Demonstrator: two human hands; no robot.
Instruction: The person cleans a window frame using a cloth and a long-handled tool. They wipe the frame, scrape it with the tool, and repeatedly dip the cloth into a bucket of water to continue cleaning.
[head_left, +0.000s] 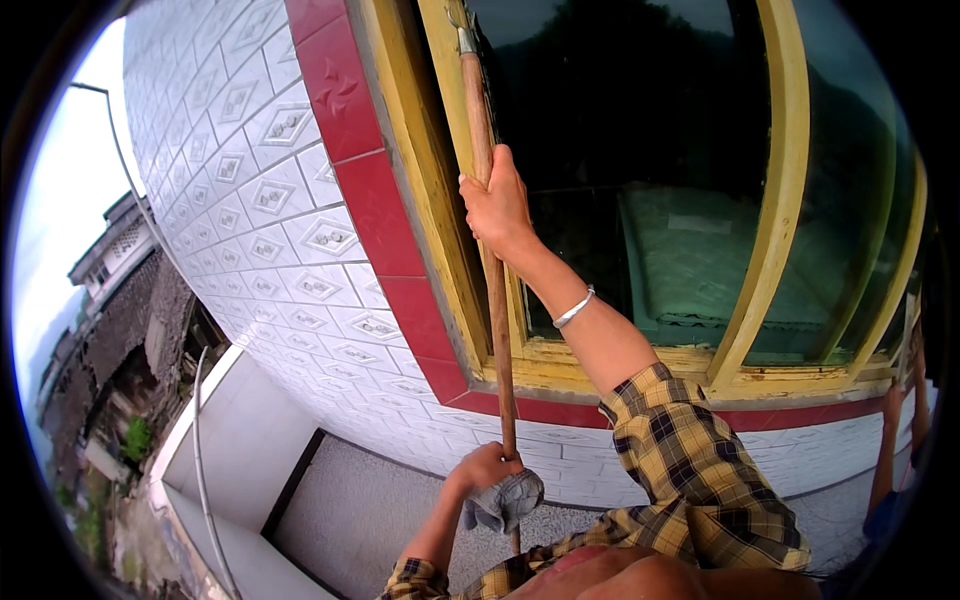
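A long wooden pole (496, 300) stands nearly upright before the window, with a metal fitting (467, 39) at its top, close to the yellow window frame (448, 67). High on the pole, my right hand (501, 201) grips the wood, a silver bracelet on that wrist. My left hand (487, 466) is closed round the lower pole and also holds a bunched grey cloth (504, 501). Dark window glass (630, 112) lies right of the pole's upper part. What the pole's top touches is not plain.
A white tiled wall (300, 247) with a red tile border (379, 214) runs left of the window. A low parapet (240, 420) edges the speckled floor (360, 487). At the far right, another person's arms (889, 435) are raised by the window.
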